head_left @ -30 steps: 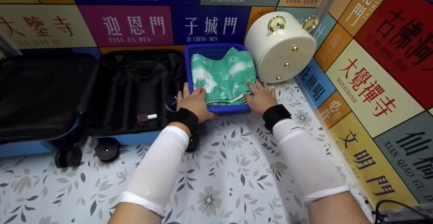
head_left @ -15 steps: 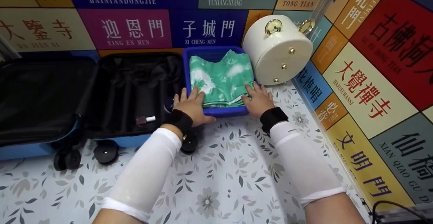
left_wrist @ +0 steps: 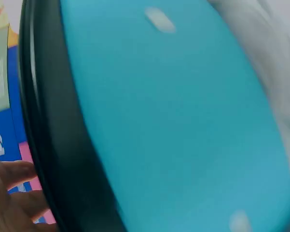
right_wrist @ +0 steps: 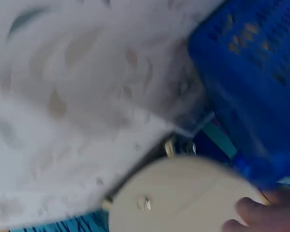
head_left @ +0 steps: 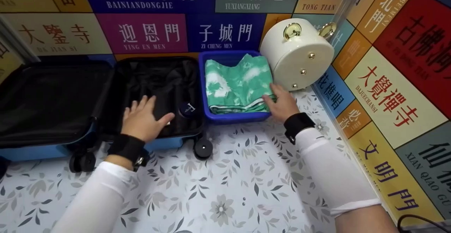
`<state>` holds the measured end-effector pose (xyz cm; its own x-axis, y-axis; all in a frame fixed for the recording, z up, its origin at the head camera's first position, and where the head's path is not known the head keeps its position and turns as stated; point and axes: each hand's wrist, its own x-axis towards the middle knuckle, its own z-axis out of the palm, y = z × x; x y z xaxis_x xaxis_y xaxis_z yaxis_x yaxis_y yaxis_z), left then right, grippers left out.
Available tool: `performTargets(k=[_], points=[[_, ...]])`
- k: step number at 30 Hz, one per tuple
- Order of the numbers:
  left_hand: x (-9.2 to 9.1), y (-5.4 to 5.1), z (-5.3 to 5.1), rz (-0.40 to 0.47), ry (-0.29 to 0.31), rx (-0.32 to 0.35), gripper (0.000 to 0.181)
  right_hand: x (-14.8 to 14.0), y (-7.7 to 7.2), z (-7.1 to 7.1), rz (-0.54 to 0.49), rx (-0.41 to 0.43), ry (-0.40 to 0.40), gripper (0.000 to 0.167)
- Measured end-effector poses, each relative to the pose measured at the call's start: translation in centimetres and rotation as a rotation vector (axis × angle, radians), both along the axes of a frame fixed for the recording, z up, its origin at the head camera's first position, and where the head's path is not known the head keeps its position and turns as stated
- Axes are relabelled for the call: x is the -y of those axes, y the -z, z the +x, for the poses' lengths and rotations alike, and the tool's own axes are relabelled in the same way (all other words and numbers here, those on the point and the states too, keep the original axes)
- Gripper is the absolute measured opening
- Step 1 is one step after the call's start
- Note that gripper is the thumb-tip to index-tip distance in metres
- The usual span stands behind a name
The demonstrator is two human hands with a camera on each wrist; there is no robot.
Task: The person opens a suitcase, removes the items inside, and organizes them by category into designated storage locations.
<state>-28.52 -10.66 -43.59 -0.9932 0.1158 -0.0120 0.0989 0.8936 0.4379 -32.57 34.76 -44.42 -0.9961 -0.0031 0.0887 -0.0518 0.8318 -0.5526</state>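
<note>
My left hand (head_left: 142,120) hovers over the near part of the open suitcase's (head_left: 172,81) black-lined right half, fingers extended and thumb out, holding nothing. A small dark item with a white cap (head_left: 168,123) is mostly hidden behind it. A dark round item with a white mark (head_left: 187,109) lies in the suitcase's near right corner. My right hand (head_left: 283,104) rests at the right rim of the blue basket (head_left: 239,118), its thumb by the folded green-and-white tie-dye cloth (head_left: 239,81) inside. In the right wrist view, fingertips (right_wrist: 251,210) show in front of the white case.
A white round case (head_left: 299,57) with gold handles stands right of the basket against the wall. The suitcase's other half (head_left: 53,102) lies open at left. Black wheels (head_left: 203,148) stick out in front. Lettered panels rise behind and at right.
My left hand has left the basket's left side and moved left over the suitcase, uncovering the dark round item and covering the capped one. The right hand stays at the basket's right side.
</note>
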Motion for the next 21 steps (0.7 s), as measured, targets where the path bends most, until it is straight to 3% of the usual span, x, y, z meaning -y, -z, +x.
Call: performTargets(k=[4,8,15,21], points=[[3.3,0.8,1.2,0.004,-0.06,-0.08,0.101,-2.8,-2.7,-1.4,-0.079,-0.144,0.157,0.063],[5.2,1.8,1.8,0.03,-0.086,-0.115,0.096,-5.8,-5.6,-3.4,-0.005,-0.156,0.252,0.071],[6.4,3.6,1.7,0.05,-0.139,-0.182,0.089,-7.3,-9.7,-7.7,0.206,-0.006,0.228,0.089],[6.3,4.5,1.7,0.017,-0.168,-0.209,0.087,-7.6,-9.6,-9.5,0.278,0.085,0.175,0.097]])
